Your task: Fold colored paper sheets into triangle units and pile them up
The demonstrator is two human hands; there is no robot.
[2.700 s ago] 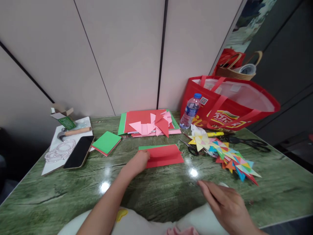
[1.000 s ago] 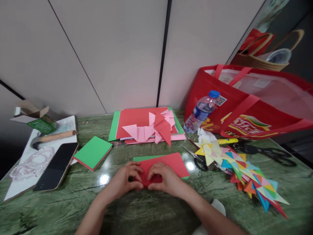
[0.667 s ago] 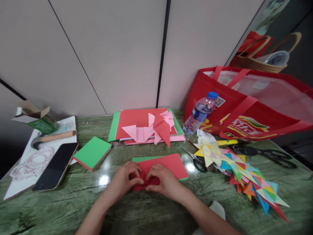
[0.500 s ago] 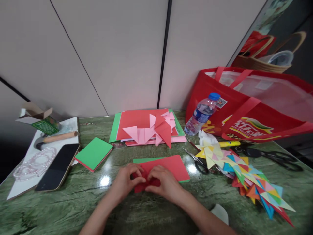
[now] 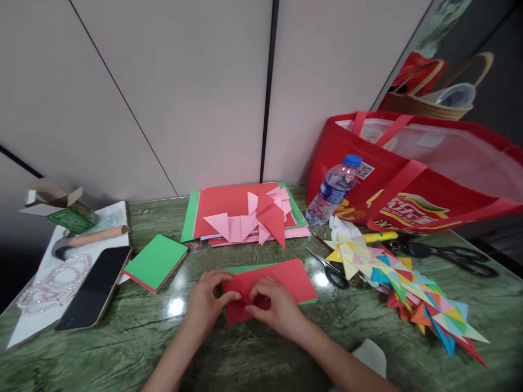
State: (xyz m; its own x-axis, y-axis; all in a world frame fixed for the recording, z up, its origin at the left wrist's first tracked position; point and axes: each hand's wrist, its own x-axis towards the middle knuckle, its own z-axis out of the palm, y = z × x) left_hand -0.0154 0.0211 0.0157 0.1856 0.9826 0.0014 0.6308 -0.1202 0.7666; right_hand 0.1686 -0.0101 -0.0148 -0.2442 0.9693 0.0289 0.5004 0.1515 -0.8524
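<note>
A red sheet of paper (image 5: 290, 275) lies on the table in front of me, over a green sheet (image 5: 245, 268) whose edges show behind and at the right. My left hand (image 5: 210, 296) grips the red paper's left end, fingers on top and thumb bent inward. My right hand (image 5: 278, 307) is curled, thumb and fingers closed on the middle of the red paper near its front edge. What lies under the fingertips is partly hidden. Small scissors (image 5: 333, 272) rest just right of the paper.
At the back lies a paper stack (image 5: 229, 196) topped by folded pink and red pieces. Left are green squares (image 5: 157, 261), a phone (image 5: 93, 288), a hammer (image 5: 90, 238) and a box (image 5: 71, 209). Right are a bottle (image 5: 335, 190), red bag (image 5: 388, 185) and colourful folded paper chain (image 5: 420, 294).
My left hand has shifted slightly left, away from the right hand, and more red paper shows between them. The view has turned slightly.
</note>
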